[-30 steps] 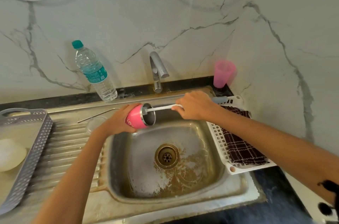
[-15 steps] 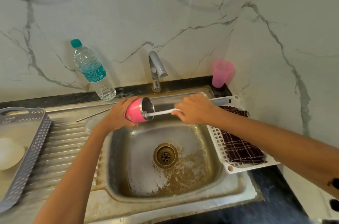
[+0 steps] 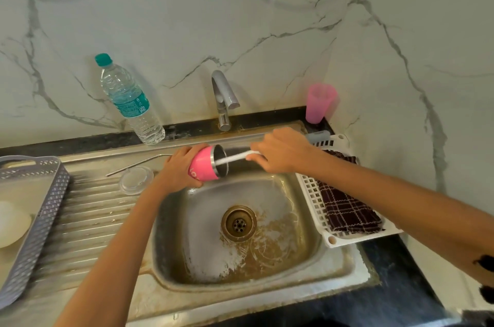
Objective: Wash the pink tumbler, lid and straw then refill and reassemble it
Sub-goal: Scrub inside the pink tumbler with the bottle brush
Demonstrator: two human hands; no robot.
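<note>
A: Marble-veined wall behind, and a steel sink (image 3: 344,267) set in a dark table. What sits in the basin?

B: Only brown stains round the drain. On the left drainboard a grey basket (image 3: 45,203) holds a pale rounded thing (image 3: 10,222). On the right a white rack (image 3: 310,201) holds a dark checked cloth (image 3: 347,211).

A: And at the far edge?

B: A clear water bottle (image 3: 128,102) with a teal cap stands to the left, the tap (image 3: 223,102) in the middle, and a pink cup (image 3: 319,102) in the right corner. What it holds I cannot tell.

A: Where is the pink tumbler (image 3: 200,166)?

B: Over the far edge of the basin, lying on its side with its mouth to the right. The left hand (image 3: 179,168) is curled round its base. The right hand (image 3: 283,150) pinches a thin white brush (image 3: 235,157) whose tip is inside the steel mouth.

A: The lid (image 3: 136,179) and straw (image 3: 139,162)?

B: Both lie on the drainboard just left of that hand, the clear lid flat and the metal straw just beyond it.
</note>
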